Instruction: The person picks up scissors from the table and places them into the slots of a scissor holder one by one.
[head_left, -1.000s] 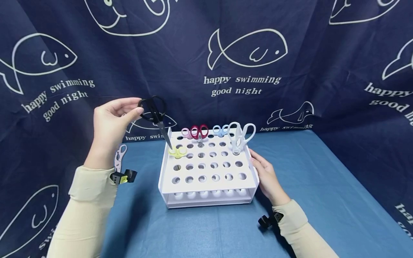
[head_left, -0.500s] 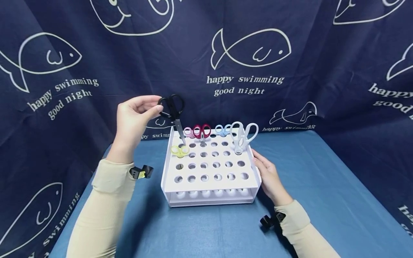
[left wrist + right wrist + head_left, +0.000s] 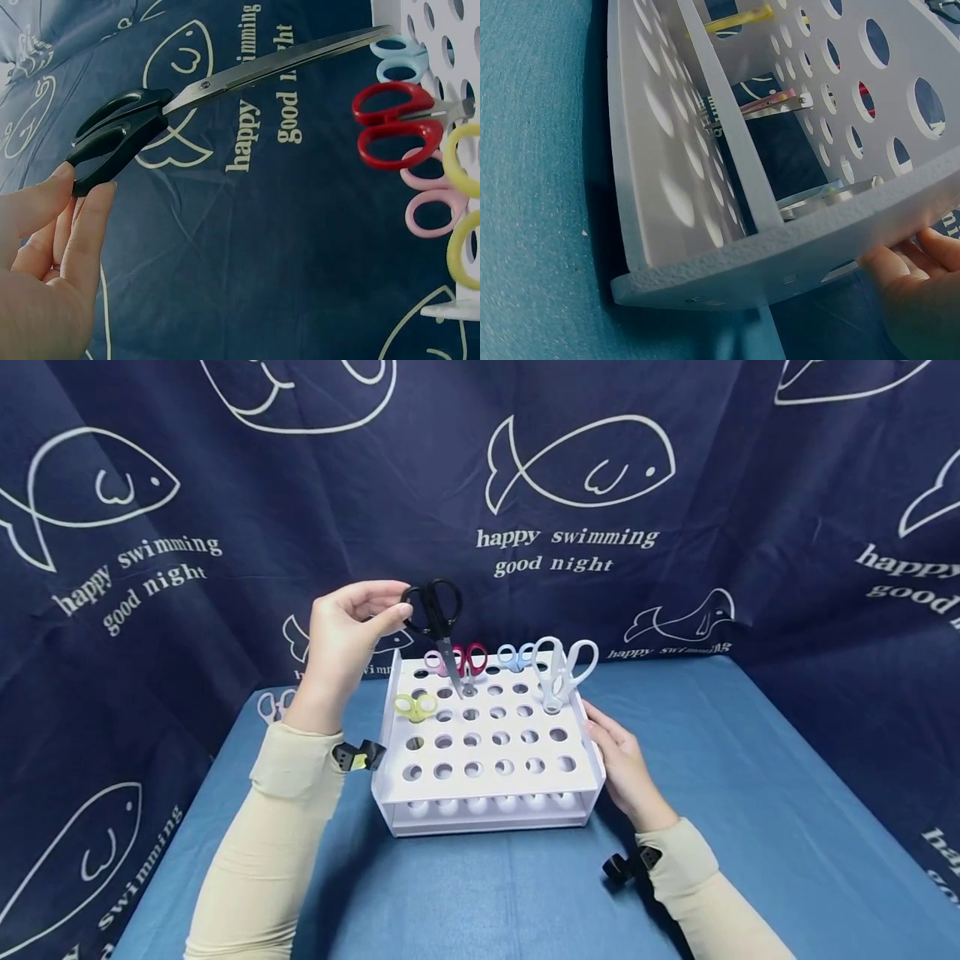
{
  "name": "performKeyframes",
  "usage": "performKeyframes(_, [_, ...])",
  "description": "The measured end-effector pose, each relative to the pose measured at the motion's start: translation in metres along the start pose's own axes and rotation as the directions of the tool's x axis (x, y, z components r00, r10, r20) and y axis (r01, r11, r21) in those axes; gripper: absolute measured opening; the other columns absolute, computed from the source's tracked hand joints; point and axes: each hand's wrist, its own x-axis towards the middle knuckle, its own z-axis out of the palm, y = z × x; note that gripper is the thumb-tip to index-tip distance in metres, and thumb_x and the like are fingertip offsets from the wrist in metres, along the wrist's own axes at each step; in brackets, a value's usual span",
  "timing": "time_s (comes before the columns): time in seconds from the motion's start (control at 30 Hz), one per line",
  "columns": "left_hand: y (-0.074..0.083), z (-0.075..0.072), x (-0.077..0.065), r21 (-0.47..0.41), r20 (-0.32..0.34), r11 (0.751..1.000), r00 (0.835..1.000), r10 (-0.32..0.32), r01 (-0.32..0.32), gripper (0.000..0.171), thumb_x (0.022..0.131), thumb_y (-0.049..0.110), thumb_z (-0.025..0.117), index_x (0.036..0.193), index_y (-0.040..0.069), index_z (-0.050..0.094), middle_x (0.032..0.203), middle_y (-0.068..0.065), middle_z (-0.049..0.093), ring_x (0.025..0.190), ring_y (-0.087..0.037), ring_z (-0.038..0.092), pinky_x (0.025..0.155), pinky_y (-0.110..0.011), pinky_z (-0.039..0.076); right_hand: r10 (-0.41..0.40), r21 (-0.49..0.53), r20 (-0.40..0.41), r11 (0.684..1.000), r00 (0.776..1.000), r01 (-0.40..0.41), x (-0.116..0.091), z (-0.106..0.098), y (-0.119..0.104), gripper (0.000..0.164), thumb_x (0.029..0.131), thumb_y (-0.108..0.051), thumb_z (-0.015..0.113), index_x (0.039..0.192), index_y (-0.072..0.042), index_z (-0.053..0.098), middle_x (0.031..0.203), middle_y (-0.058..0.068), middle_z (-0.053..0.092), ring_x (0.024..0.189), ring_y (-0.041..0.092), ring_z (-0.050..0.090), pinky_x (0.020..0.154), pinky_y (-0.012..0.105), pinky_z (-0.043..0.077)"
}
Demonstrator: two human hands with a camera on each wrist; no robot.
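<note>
My left hand (image 3: pixel 348 627) pinches one handle loop of black-handled scissors (image 3: pixel 437 610) between thumb and fingers. Their long metal blade (image 3: pixel 277 67) slants down over the back rows of a white rack (image 3: pixel 457 789) full of round holes; in the left wrist view it extends toward the rack's edge. My right hand (image 3: pixel 621 764) holds the rack's right side, with fingertips (image 3: pixel 885 266) at the side panel beside a slot. Standing in the rack are yellow scissors (image 3: pixel 415 707), red scissors (image 3: pixel 397 124), pink scissors (image 3: pixel 435 202), light blue scissors (image 3: pixel 517 657) and larger pale scissors (image 3: pixel 561 672).
Pale lilac scissors (image 3: pixel 273 704) stand at the back left, partly behind my left wrist. The rack rests on a blue cloth (image 3: pixel 480 893). A dark blue curtain (image 3: pixel 420 510) with white fish prints hangs behind it.
My left hand has carried the black scissors rightward, from the rack's left edge to over its back rows near the red scissors. My right hand stays at the rack's side.
</note>
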Motion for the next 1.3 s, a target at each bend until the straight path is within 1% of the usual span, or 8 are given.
performKeyframes(0.33, [-0.008,0.011,-0.004,-0.038,0.055,0.999,0.998,-0.012,0.014,0.025,0.081,0.001,0.075,0.106,-0.005,0.071,0.075,0.011,0.07,0.067,-0.005,0.068,0.07,-0.021,0.06,-0.001,0.012,0.015,1.0,1.0,0.001,0.0,0.001,-0.003,0.052,0.102,-0.025,0.048,0.149,-0.005,0.036,0.154,0.013,0.037,0.116,-0.002,0.054,0.093,0.015,0.05])
performKeyframes(0.57, [-0.011,0.018,-0.01,-0.067,0.098,0.997,0.995,-0.034,0.04,0.026,0.082,0.0,0.074,0.107,-0.007,0.07,0.078,0.004,0.071,0.072,-0.005,0.069,0.072,-0.024,0.06,0.016,0.008,0.001,1.0,1.0,-0.016,0.0,0.001,-0.001,0.054,0.101,-0.028,0.049,0.149,-0.005,0.036,0.154,0.015,0.036,0.115,-0.003,0.055,0.093,0.015,0.05])
performKeyframes(0.67, [-0.013,0.02,-0.012,-0.049,0.11,0.998,0.993,-0.044,0.05,0.027,0.082,0.001,0.075,0.108,-0.005,0.07,0.08,0.002,0.071,0.074,-0.005,0.069,0.074,-0.023,0.06,0.023,0.002,-0.001,1.0,1.0,-0.023,-0.001,0.0,0.0,0.055,0.101,-0.028,0.049,0.149,-0.005,0.036,0.153,0.017,0.036,0.112,-0.004,0.056,0.091,0.015,0.051])
performKeyframes(0.73, [-0.014,0.022,-0.014,-0.028,0.115,0.998,0.992,-0.047,0.051,0.026,0.082,0.003,0.075,0.107,-0.003,0.071,0.08,0.003,0.071,0.073,-0.006,0.068,0.074,-0.022,0.06,0.018,0.001,0.001,1.0,1.0,-0.018,-0.001,0.0,0.0,0.055,0.101,-0.029,0.05,0.149,-0.005,0.036,0.153,0.018,0.036,0.111,-0.004,0.057,0.091,0.015,0.051])
performKeyframes(0.8, [-0.016,0.024,-0.015,-0.006,0.12,0.999,0.991,-0.052,0.053,0.026,0.082,0.004,0.076,0.106,-0.002,0.071,0.078,0.009,0.07,0.072,-0.005,0.067,0.073,-0.021,0.059,0.011,0.005,0.004,1.0,1.0,-0.011,-0.001,0.0,-0.001,0.055,0.101,-0.029,0.05,0.149,-0.005,0.036,0.153,0.018,0.036,0.11,-0.004,0.058,0.09,0.015,0.052])
performKeyframes(0.93, [-0.021,0.029,-0.02,0.006,0.135,0.998,0.989,-0.068,0.067,0.026,0.082,0.005,0.076,0.106,-0.002,0.072,0.076,0.014,0.067,0.07,-0.003,0.065,0.071,-0.02,0.059,0.007,0.01,0.003,1.0,1.0,-0.007,-0.001,0.0,-0.002,0.054,0.101,-0.028,0.05,0.149,-0.005,0.037,0.152,0.017,0.037,0.111,-0.003,0.057,0.091,0.015,0.051])
performKeyframes(1.13, [-0.028,0.035,-0.023,-0.013,0.157,0.995,0.983,-0.097,0.1,0.025,0.081,0.002,0.076,0.105,-0.001,0.072,0.079,0.003,0.07,0.067,-0.01,0.068,0.071,-0.029,0.061,0.018,0.012,0.01,1.0,1.0,-0.018,-0.001,0.0,-0.003,0.054,0.102,-0.027,0.049,0.149,-0.006,0.036,0.153,0.015,0.037,0.113,-0.003,0.056,0.092,0.014,0.05])
performKeyframes(1.3, [-0.032,0.04,-0.025,-0.002,0.174,0.991,0.976,-0.133,0.135,0.023,0.082,0.003,0.075,0.105,0.0,0.072,0.083,-0.003,0.07,0.068,-0.008,0.067,0.071,-0.027,0.06,0.012,0.012,0.017,1.0,1.0,-0.012,0.0,-0.001,-0.002,0.055,0.102,-0.029,0.049,0.15,-0.005,0.035,0.153,0.016,0.035,0.114,-0.004,0.055,0.093,0.014,0.05])
